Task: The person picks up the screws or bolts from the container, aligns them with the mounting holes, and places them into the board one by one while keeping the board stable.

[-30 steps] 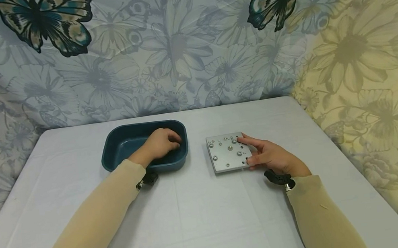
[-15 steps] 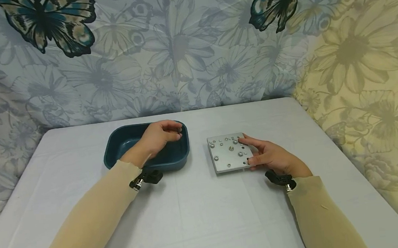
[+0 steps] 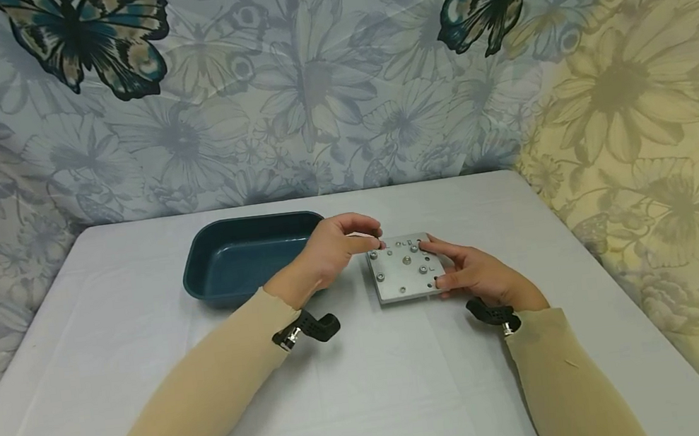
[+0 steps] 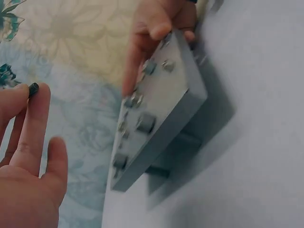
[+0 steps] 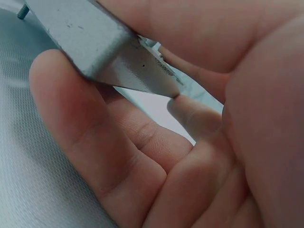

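A square silver metal plate with several bolts and holes in its top is in the middle right of the head view. My right hand grips its right edge, thumb on top and fingers underneath. In the left wrist view bolt shanks stick out below the plate, which stands off the cloth. My left hand is at the plate's far left corner, thumb and fingertip pinching a small dark screw. Most of that screw is hidden by the fingers.
A dark teal rectangular tub stands left of the plate, partly behind my left hand and wrist. White cloth covers the table. A patterned fabric backdrop hangs along the far edge.
My left hand has come up out of the teal tub and moved right to the plate, the small dark screw between its fingertips. The right hand and plate have stayed put.
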A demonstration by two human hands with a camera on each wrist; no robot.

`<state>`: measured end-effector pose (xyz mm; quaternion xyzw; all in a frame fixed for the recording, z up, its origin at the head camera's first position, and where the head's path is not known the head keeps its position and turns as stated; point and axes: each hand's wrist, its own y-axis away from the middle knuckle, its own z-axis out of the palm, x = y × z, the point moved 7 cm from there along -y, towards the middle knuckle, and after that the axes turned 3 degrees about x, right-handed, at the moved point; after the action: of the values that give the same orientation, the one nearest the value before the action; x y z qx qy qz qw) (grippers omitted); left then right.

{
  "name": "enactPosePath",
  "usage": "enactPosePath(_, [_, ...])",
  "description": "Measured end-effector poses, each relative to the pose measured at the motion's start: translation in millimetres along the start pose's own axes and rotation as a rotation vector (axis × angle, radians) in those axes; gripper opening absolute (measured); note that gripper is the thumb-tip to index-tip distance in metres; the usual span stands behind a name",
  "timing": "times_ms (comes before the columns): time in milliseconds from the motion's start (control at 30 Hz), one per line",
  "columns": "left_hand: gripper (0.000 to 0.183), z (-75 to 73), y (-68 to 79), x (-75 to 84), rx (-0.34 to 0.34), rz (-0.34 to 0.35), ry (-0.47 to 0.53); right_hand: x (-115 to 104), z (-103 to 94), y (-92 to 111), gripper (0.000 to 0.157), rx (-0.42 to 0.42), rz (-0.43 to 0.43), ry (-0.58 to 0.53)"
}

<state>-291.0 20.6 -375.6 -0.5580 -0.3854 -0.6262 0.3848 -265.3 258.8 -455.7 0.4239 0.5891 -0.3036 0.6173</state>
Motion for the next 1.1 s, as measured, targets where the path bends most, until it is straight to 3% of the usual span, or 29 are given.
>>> enactPosePath(267, [0.022, 41.3, -7.6, -14.9, -0.034, 0.023, -0.263, 2, -1.5, 0, 0.08, 0.005, 0.006, 0.014])
enactPosePath(400, [0.018, 53.6, -8.8, -22.3, -0.046, 0.038, -0.313, -1, -1.4, 0, 0.081, 0.011, -0.004, 0.043])
enactPosePath(700, [0.017, 67.4, -11.5, -31.1, -0.119, 0.092, -0.421, -5, -0.6, 0, 0.078, -0.001, -0.002, 0.049])
enactPosePath(1000, [0.01, 80.7, -13.0, -27.8, -0.139, 0.219, -0.721, -4, -1.6, 1, 0.078, -0.022, -0.016, 0.018])
enactPosePath(1100, [0.011, 83.3, -12.0, -29.4, -0.135, 0.239, -0.76, -2, -1.6, 1, 0.078, -0.015, -0.01, 0.013])
